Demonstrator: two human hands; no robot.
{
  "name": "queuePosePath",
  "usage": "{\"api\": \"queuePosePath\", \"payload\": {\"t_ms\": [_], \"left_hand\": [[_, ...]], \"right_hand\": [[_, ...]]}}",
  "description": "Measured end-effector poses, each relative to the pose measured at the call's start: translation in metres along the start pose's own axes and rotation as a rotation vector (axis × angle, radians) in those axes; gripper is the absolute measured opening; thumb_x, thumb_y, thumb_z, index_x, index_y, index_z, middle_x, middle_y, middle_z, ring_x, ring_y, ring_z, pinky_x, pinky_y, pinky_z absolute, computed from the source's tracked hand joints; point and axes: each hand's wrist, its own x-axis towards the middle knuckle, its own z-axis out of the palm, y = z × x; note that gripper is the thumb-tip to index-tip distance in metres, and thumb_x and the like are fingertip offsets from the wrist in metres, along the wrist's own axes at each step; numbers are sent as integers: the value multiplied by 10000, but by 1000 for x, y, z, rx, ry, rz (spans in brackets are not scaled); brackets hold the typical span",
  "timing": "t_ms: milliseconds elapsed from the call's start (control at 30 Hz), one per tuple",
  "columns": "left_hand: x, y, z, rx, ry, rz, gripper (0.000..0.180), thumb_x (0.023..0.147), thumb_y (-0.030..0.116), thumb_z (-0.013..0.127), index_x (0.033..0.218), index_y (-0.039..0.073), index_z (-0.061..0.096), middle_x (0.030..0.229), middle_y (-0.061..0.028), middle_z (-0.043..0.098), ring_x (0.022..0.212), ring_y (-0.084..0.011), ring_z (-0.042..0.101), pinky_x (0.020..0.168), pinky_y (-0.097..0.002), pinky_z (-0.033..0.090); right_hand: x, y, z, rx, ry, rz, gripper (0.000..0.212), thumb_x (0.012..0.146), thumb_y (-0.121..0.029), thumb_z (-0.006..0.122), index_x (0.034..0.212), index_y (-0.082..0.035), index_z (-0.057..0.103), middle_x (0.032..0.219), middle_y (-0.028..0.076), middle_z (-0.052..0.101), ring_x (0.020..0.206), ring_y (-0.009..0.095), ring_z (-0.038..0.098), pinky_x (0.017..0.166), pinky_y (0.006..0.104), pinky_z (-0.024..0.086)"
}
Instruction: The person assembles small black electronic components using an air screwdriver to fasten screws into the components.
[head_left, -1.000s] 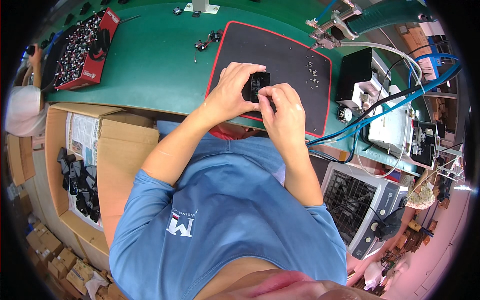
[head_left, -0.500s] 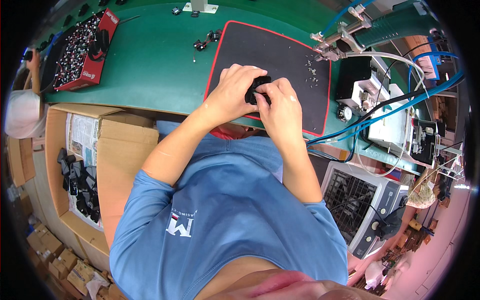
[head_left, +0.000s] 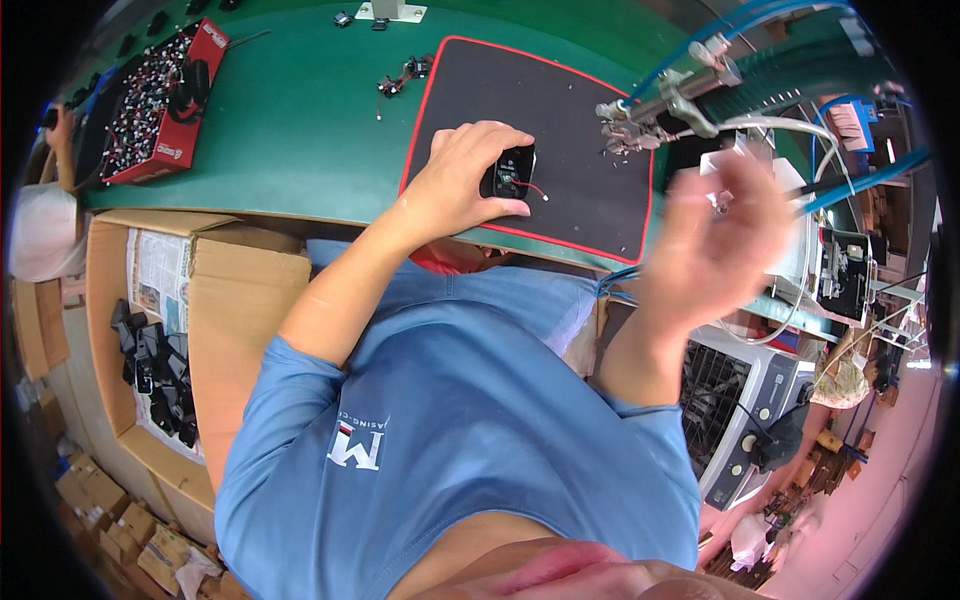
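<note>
My left hand [head_left: 460, 185] grips a small black plastic housing [head_left: 512, 172] between thumb and fingers over the mat. The housing's hollow side faces up, and a thin red wire [head_left: 536, 189] with a small white plug hangs out of it toward the right. My right hand [head_left: 722, 235] is raised at the right, past the mat's edge and below the metal arm. Motion smears its fingers, so whether it holds anything does not show. A black mat with a red border [head_left: 590, 210] lies beneath the housing.
A metal tool arm [head_left: 670, 105] with blue hoses reaches in at the upper right, beside a white machine. At the left stands a red box [head_left: 180, 140] of small wired parts. Below it, a cardboard carton [head_left: 250, 320] holds black plastic pieces. Small wired parts [head_left: 405, 78] lie left of the mat.
My right hand has left the housing and swung right, toward the tool arm. The red wire now shows. The tool arm appears shifted slightly left; my left hand keeps its hold.
</note>
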Motion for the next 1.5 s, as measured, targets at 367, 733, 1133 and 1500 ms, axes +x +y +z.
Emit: {"api": "queuePosePath", "payload": {"t_ms": [367, 733, 1133, 1500], "left_hand": [[-2, -6, 1, 55, 1, 38, 460, 706, 358, 923, 1001, 126, 657, 1315, -68, 594, 1113, -262, 593, 970, -382, 377], [-2, -8, 3, 74, -3, 40, 417, 693, 395, 922, 908, 119, 696, 1287, -67, 605, 1108, -264, 596, 974, -390, 372], [-1, -8, 4, 73, 16, 40, 419, 689, 413, 920, 881, 111, 702, 1264, -58, 613, 1128, -257, 583, 968, -390, 368], [-3, -12, 7, 68, 68, 68, 455, 694, 437, 911, 954, 113, 726, 1237, -50, 618, 1069, -261, 602, 938, -394, 361]], "right_hand": [[96, -19, 62, 825, 56, 364, 506, 1077, -534, 481, 1079, -45, 611, 747, 67, 615, 620, 138, 598, 540, 277, 513], [71, -19, 79, 1353, 270, 515, 689, 1085, -622, 326, 1074, -7, 639, 707, 42, 596, 541, 104, 530, 479, 230, 415], [101, -77, 65, 644, 186, 421, 701, 1074, -644, 320, 1028, -17, 629, 626, 48, 587, 498, 99, 548, 444, 227, 421], [48, -40, 70, 763, -2, 629, 751, 1065, -670, 267, 1191, -5, 592, 916, 111, 662, 577, 122, 562, 529, 252, 464]]}}
